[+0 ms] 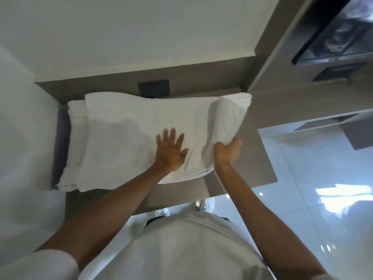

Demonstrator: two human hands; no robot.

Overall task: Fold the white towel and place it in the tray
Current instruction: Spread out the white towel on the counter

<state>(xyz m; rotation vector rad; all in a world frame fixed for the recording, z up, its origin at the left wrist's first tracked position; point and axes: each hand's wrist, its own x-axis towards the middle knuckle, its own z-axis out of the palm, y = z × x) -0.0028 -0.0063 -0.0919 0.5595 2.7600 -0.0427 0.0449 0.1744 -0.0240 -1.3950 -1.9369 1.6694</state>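
A white towel (131, 136) lies spread over the brown desk (258, 158), its left part resting on other folded white towels in a dark grey tray (61, 142) at the left. My left hand (170, 152) presses flat on the towel's middle, fingers spread. My right hand (227, 151) grips the towel's right edge and lifts that end, which curls up and over toward the left. The tray's inside is hidden by cloth.
A black wall panel (153, 88) sits behind the desk. A dark screen (333, 33) hangs on the wall at the upper right. Glossy white floor (314, 199) lies to the right, and my white shoes (205, 205) stand below the desk's front edge.
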